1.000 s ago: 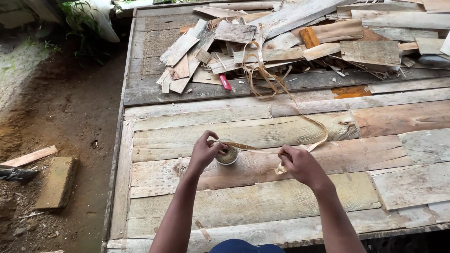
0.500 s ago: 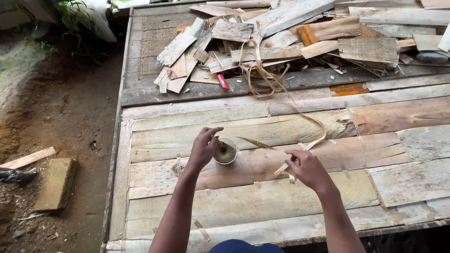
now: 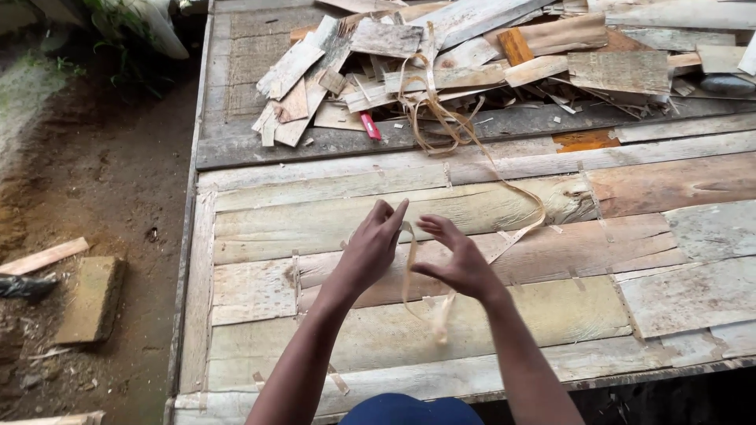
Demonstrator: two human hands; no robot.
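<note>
While your two hands meet over the veneer sheet (image 3: 331, 224), your left hand (image 3: 370, 250) pinches the thin pale strip (image 3: 409, 267) near its upper end, fingers pressed together on it. Your right hand (image 3: 457, 264) curls beside it, thumb and fingers bent around the same strip, so both hands grasp it. From your fingers a loop of strip hangs down to just above the sheet, its loose end blurred. Another length runs up and right, arcs across the boards, and reaches the tangle of strips (image 3: 433, 118) at the foot of the scrap wood pile (image 3: 472, 55). A small red tool (image 3: 370, 126) lies near that pile, well apart from your hands.
</note>
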